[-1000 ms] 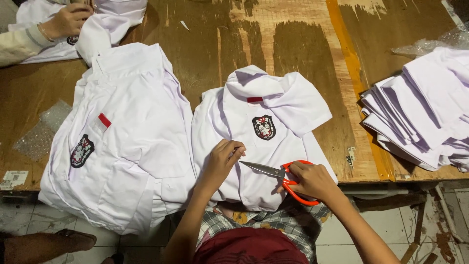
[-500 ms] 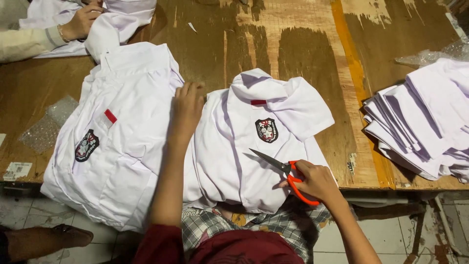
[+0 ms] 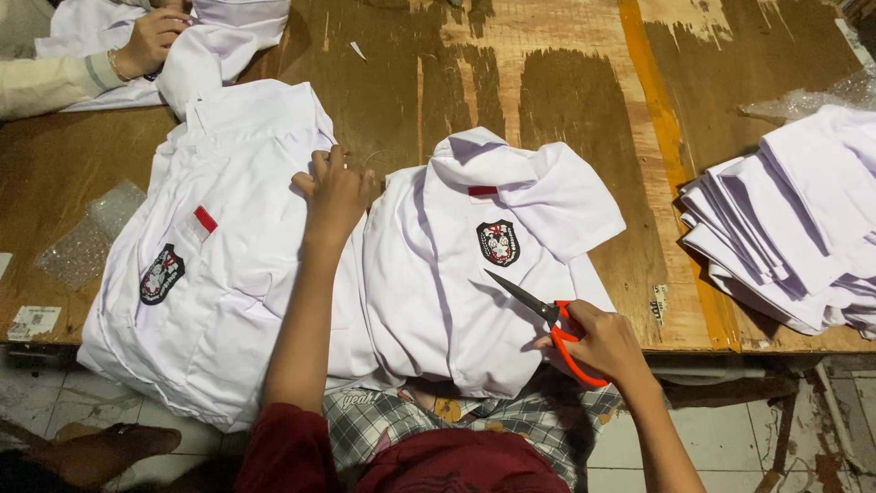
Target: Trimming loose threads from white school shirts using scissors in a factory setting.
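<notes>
Shirt (image 3: 438, 301): white, crumpled, black badge, red tab.
Left hand (image 3: 335, 194): fingers curled, pressed on shirt's left edge.
Right hand (image 3: 602, 342): closed around scissors (image 3: 547, 324), laid on shirt.

A clear bubble-wrap bag (image 3: 91, 233) is seen flat on the table (image 3: 566, 100), at its left edge. A small white rectangular label (image 3: 34, 320) with dark print is seen just below that bag, at the table's front corner. A small pale sticker (image 3: 659, 304) is stuck on the table near its front edge, right of the middle shirt. Crumpled clear plastic wrap (image 3: 812, 96) is seen at the far right, behind the white stack.
</notes>
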